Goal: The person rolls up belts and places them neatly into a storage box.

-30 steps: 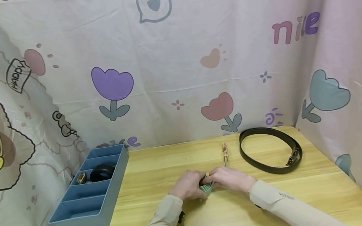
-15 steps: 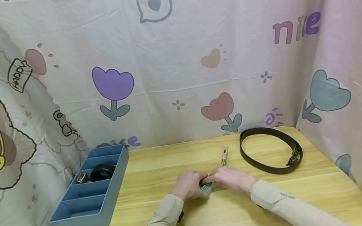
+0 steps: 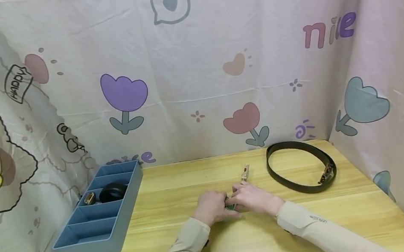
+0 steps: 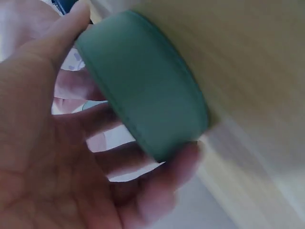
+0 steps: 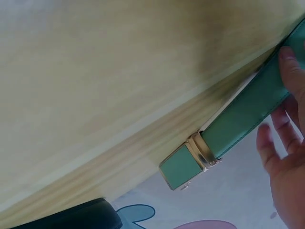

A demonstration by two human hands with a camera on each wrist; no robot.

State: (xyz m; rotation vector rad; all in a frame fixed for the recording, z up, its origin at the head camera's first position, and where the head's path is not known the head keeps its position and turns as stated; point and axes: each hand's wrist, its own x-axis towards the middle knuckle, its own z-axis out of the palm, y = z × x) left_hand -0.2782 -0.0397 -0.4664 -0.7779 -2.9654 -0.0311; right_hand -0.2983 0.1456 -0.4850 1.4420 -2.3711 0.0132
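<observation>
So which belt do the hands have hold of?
The green belt, gripped by the left hand and right hand; the black belt lies untouched in a loop on the table, and the black coil sits in the tray.

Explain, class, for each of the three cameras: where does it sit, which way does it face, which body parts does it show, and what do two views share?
Head: worn on the head, facing forward and down at the table; both sleeves, the left hand and the right hand show.
Left wrist: worn there, facing the coiled green belt; the palm side of the left hand shows.
Right wrist: worn there, facing along the green belt to its buckle; part of the right hand shows.
Shared: head and right wrist both show the buckle.
</observation>
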